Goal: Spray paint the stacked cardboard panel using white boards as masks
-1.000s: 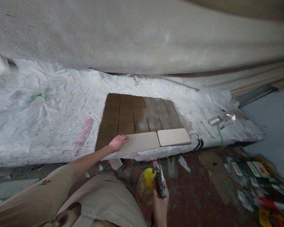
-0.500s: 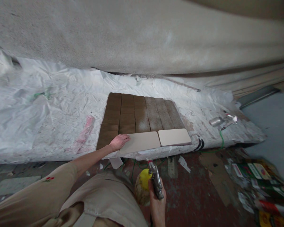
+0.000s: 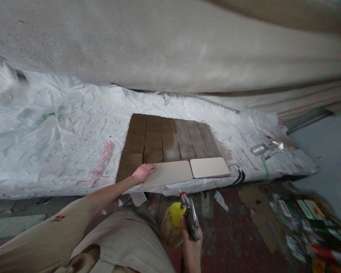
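Note:
My left hand lies at the left end of a beige rounded-corner panel, its fingers over the edge and the thumb hidden. This panel rests along the front of a block of brown boards. A second, paler panel lies just right of it, with a narrow gap between. Low in front of the table, my right hand is closed around the grip of a metal spray gun with a red ring at its nozzle. A stained round container with yellow shows beside the gun; whether it is attached I cannot tell.
Wrinkled white sheeting covers the table. On it at the right lies another spray gun with a green hose. A pale curtain hangs behind. Scraps and cartons litter the red floor at the right.
My right hand and the spray gun have shifted slightly right. My left hand stays at the panel's left end; the view has moved a little.

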### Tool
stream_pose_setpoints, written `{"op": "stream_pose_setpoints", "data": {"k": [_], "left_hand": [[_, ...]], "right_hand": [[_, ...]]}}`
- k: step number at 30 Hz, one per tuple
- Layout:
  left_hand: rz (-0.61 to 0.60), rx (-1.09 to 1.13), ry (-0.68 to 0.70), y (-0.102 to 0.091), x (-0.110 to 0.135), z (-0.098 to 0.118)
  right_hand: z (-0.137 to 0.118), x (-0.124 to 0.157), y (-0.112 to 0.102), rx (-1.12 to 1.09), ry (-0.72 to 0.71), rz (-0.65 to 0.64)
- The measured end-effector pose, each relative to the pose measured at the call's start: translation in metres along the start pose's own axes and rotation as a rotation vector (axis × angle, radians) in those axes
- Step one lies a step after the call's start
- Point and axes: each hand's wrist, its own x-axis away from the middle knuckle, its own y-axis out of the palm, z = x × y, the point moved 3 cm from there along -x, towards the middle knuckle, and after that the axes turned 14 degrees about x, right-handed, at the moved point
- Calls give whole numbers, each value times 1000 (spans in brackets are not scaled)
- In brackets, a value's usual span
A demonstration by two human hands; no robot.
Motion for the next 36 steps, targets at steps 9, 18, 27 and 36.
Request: {"op": "stream_pose_setpoints", "data": {"k": [9, 18, 27, 36], "left_hand": [[16, 8, -4, -1, 0, 3], [18, 13, -7, 0, 0, 3], [4, 24, -1, -1, -1, 6], [-6, 30, -9, 0, -2, 6]], "right_hand": [[-4, -10, 0, 7, -53, 43], [-20, 1, 11, -26, 41, -24], [-11, -17, 13, -34, -49, 49], [-15, -19, 17, -7, -66, 24]]}}
